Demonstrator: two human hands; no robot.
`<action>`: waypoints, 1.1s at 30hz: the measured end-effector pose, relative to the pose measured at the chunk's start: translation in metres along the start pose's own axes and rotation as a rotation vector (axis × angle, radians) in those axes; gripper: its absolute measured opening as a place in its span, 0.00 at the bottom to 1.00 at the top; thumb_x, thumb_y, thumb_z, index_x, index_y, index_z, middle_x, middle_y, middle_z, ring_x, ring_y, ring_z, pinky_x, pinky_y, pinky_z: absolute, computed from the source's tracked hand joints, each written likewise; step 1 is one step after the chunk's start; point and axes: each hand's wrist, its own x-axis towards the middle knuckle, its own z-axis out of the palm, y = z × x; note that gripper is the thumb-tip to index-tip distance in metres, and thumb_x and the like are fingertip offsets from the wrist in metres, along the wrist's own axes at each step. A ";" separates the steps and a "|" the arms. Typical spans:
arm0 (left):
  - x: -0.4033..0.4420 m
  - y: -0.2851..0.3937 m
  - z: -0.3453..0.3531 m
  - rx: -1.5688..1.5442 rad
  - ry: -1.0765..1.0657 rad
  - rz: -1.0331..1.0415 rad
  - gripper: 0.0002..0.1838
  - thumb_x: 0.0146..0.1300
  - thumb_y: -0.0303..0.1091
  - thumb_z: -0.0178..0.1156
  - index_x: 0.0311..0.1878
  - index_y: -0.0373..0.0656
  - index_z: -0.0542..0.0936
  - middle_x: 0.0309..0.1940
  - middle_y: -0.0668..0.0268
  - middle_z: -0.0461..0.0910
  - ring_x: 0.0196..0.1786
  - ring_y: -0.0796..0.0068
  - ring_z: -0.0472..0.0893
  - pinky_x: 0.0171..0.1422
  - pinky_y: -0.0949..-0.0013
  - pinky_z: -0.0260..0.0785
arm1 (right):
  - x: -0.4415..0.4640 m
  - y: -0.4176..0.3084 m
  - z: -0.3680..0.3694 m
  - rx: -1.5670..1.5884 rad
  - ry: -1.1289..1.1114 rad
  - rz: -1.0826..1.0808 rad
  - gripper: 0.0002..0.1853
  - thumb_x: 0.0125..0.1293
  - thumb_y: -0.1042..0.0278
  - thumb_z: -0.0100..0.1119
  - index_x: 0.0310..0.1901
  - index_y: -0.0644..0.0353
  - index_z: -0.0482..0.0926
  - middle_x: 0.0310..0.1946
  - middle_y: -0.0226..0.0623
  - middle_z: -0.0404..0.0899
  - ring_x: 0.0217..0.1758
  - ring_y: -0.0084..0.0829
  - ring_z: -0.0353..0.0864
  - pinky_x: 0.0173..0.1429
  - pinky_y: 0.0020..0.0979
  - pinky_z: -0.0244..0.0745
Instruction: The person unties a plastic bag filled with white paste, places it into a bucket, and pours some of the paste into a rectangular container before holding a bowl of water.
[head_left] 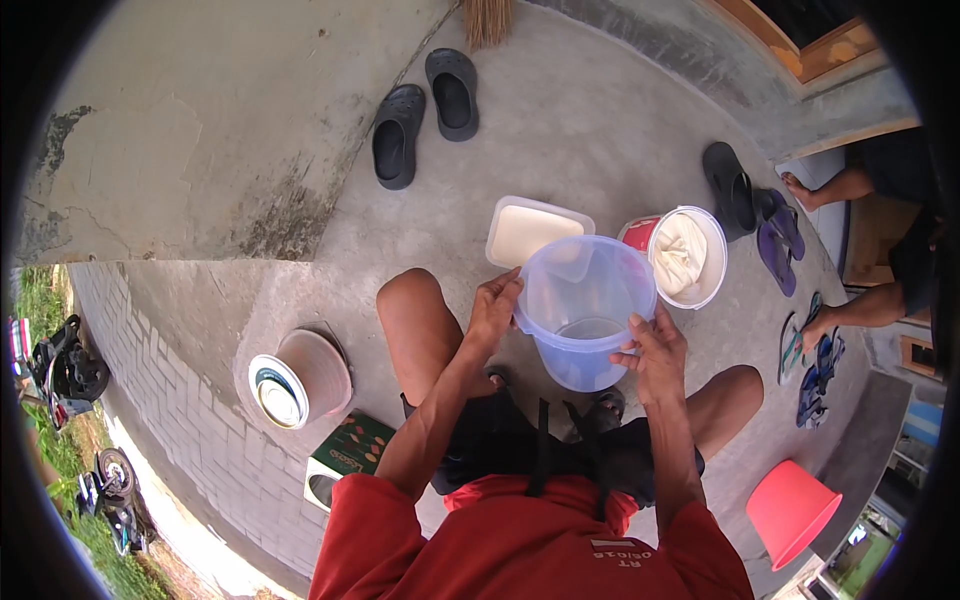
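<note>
Between my two hands is a translucent blue plastic bucket (575, 350), its wide mouth tilted up toward me. My left hand (492, 308) grips its rim on the left side. On the right side, my right hand (655, 355) has its fingers and thumb on the rim. Just beyond the bucket, a shallow white rectangular container (520, 228) rests on the concrete floor and is partly covered by the bucket's rim. To the right stands a red and white tub (712, 285) with a cream-coloured cloth or bag (680, 255) inside.
Left of my knee are a pale bucket (325, 370) with a lidded tub and a green box (355, 445). A red bucket (790, 515) lies at lower right. Dark clogs (398, 135) and purple sandals (778, 245) sit further out. Another person's feet (822, 325) are at right.
</note>
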 end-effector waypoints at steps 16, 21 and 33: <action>0.003 0.004 0.005 -0.037 0.035 -0.029 0.26 0.70 0.39 0.56 0.64 0.29 0.75 0.22 0.68 0.77 0.18 0.82 0.70 0.22 0.75 0.62 | 0.003 -0.001 0.001 -0.026 0.016 0.002 0.27 0.66 0.67 0.66 0.65 0.60 0.72 0.32 0.25 0.76 0.29 0.16 0.77 0.29 0.28 0.86; 0.002 0.008 0.007 -0.031 0.054 -0.045 0.26 0.70 0.38 0.56 0.64 0.29 0.74 0.22 0.69 0.77 0.18 0.82 0.70 0.21 0.74 0.62 | 0.004 -0.005 0.003 -0.012 0.032 0.033 0.34 0.63 0.69 0.68 0.70 0.58 0.67 0.28 0.22 0.68 0.28 0.18 0.77 0.28 0.28 0.86; 0.004 0.007 0.005 -0.035 0.034 -0.045 0.26 0.70 0.40 0.56 0.63 0.29 0.75 0.23 0.68 0.79 0.19 0.82 0.71 0.21 0.75 0.63 | 0.005 -0.005 0.004 -0.034 0.031 0.030 0.33 0.64 0.69 0.68 0.71 0.57 0.67 0.28 0.22 0.68 0.28 0.17 0.77 0.26 0.26 0.86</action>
